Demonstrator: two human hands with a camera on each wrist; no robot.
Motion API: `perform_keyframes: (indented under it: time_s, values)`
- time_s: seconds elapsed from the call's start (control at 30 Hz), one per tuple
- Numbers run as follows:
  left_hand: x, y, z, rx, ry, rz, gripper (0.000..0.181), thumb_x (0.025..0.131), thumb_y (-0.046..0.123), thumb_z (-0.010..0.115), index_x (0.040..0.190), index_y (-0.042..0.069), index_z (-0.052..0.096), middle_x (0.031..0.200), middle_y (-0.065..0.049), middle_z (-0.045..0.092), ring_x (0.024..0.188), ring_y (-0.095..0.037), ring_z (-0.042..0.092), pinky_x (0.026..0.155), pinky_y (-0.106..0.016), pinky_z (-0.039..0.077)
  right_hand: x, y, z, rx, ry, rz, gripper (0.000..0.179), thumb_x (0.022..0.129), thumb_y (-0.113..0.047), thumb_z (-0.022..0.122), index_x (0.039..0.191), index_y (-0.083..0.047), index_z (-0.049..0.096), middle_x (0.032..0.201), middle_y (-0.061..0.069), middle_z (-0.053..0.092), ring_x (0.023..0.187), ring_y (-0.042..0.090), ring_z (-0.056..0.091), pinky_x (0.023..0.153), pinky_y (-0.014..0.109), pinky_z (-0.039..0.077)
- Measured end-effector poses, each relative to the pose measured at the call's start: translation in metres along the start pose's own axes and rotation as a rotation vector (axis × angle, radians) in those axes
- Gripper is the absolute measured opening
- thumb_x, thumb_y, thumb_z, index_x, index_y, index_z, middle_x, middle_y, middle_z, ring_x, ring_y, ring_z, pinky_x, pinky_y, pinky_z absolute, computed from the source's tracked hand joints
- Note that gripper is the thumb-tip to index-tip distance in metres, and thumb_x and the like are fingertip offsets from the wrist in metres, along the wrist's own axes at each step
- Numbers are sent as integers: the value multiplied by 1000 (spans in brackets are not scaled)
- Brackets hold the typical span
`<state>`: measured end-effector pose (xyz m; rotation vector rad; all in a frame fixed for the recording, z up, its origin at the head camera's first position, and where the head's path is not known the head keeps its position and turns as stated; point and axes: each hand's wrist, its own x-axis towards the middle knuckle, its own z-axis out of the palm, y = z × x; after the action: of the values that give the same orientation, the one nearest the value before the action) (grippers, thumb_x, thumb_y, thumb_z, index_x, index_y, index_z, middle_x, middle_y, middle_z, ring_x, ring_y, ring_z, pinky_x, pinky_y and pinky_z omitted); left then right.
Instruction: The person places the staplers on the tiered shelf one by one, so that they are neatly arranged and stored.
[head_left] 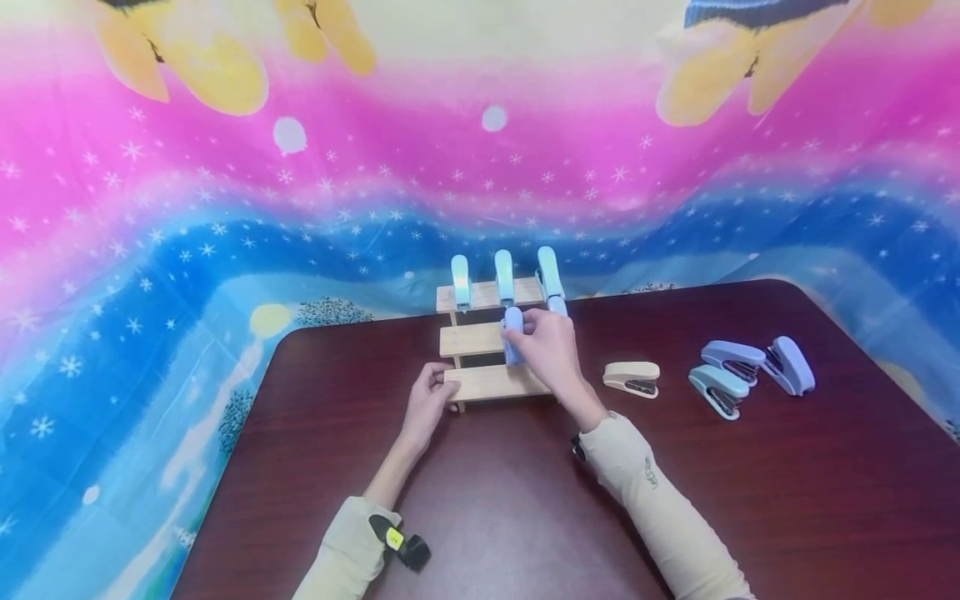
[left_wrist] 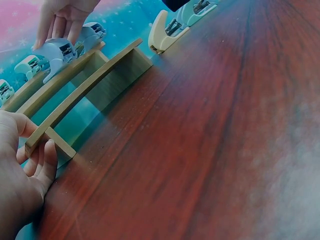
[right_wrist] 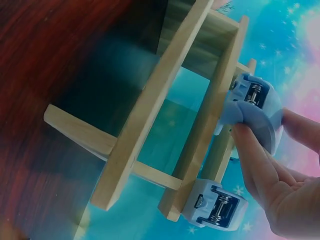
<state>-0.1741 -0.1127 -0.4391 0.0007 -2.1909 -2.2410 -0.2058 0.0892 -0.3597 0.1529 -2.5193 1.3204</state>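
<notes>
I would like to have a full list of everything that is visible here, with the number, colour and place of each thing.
Stepped rack: one, light wood, on the table
Held stapler: one, lavender, in the right hand, by the middle step
Lavender stapler: one, lavender, right end of the middle step
Top staplers: three, pale green, top step
Loose staplers: four, one cream, one pale green, two lavender, right of the rack
Table: one, dark reddish brown, under the rack
Backdrop: one, pink, blue and yellow, behind the table
Wrist devices: two, black, at the wrists
Sleeves: two, cream, on the arms
Hands: two, bare, left gripping the rack's lowest step, right pinching the held stapler
</notes>
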Motion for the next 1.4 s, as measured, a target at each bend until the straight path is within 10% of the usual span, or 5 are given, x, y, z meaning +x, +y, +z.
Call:
perform_keyframes:
  time_s: [1.4]
  values:
    - [0, -4, 1, 8, -4, 7, 36, 91, -6, 60, 125, -14, 53, 101, -12, 63, 74, -11, 58, 62, -26, 55, 12, 5, 12, -36, 8, -40, 25, 97, -17, 75, 104, 7, 74, 83, 16, 75, 63, 20, 66, 53, 30, 53]
